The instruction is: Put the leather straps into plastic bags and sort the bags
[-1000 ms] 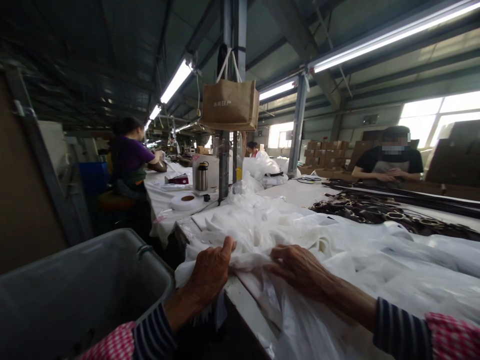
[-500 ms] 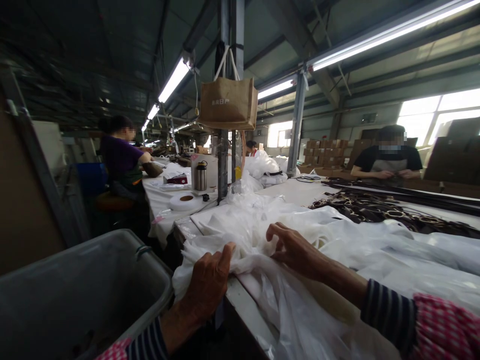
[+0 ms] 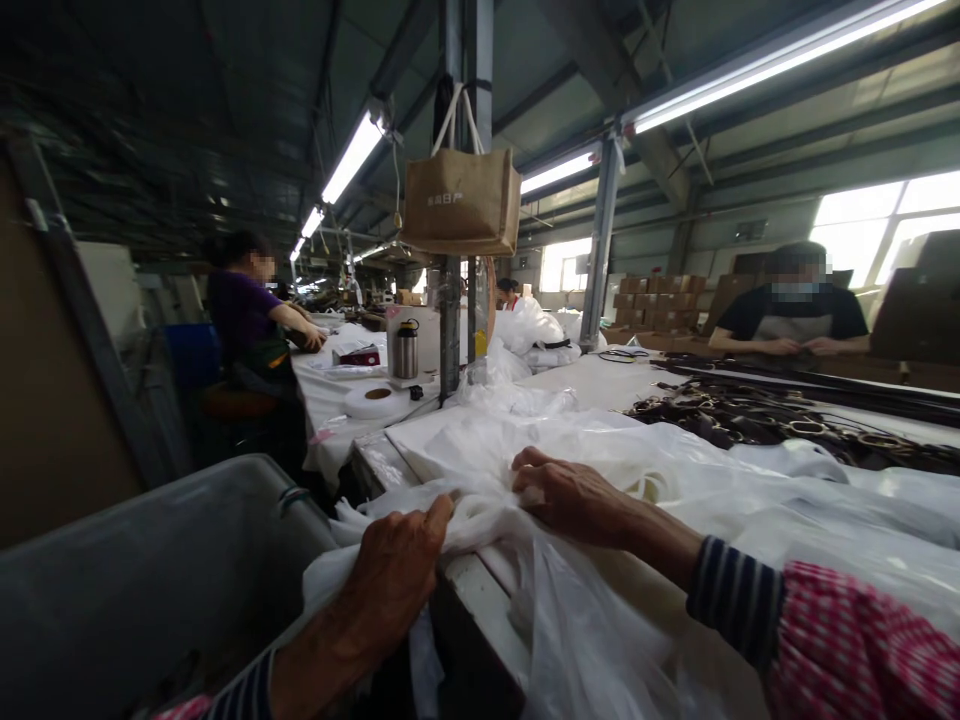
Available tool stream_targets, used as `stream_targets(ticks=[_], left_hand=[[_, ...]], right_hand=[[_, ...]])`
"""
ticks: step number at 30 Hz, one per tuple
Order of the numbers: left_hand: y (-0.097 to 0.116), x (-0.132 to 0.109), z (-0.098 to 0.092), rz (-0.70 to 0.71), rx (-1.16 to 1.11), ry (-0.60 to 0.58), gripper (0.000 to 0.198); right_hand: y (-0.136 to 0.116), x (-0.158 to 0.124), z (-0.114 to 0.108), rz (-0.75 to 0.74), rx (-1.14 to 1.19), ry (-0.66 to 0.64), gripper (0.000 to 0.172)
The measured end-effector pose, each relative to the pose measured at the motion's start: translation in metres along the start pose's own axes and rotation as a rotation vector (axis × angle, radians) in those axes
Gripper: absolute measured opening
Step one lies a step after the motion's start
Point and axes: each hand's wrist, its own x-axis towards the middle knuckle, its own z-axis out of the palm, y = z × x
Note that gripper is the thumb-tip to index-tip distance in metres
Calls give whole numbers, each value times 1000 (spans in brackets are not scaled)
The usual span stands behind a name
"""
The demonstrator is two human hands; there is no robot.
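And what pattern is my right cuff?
Your right cuff is dark blue with pale stripes, seen best in the head view.

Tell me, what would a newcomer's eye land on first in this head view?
Probably the brown bag, hanging on a metal post at upper centre. Below it, the left hand clutches bunched white sheeting at the near corner of the worktable, while the right hand lies on it with curled fingers. Farther right, a heap of dark straps stands out against the pale tabletop.
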Motion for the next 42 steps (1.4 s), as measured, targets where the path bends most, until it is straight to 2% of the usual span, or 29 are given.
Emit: stream_targets(ticks=[4,10,14,17,21,23,25,28,31,36,39,42], left_hand=[[-2,-8,-18,-13,-79,-83,56],[-12,-18,-4,84,-181,-21,65],[-3,-23,-7,151,-28,-50,79],[5,-26,-14,190,64,-52,79],[10,-28,-13,239,109,69,63],[10,-29,-8,248,141,146,54],[10,-30,-3,253,176,217,47],[13,-33,3,260,225,329,40],[20,-41,9,243,268,430,43],[38,-53,19,158,294,530,40],[37,-51,17,122,222,493,44],[21,-43,5,116,57,279,58]], right_hand=[[3,-2,-5,43,74,-42,27],[8,-6,-13,115,104,-115,35],[0,-8,-10,99,-7,-130,34],[-22,-11,-16,123,-167,-141,33],[-62,-11,-31,169,-389,-6,44],[-76,-6,-32,69,-370,20,41],[-83,2,-24,-39,-290,-35,40],[-77,14,-4,-62,-228,-102,37],[-63,18,12,7,-174,-65,34],[-51,16,16,105,-76,-47,45],[-53,16,15,112,-63,-54,34],[-54,18,18,112,-72,-56,28]])
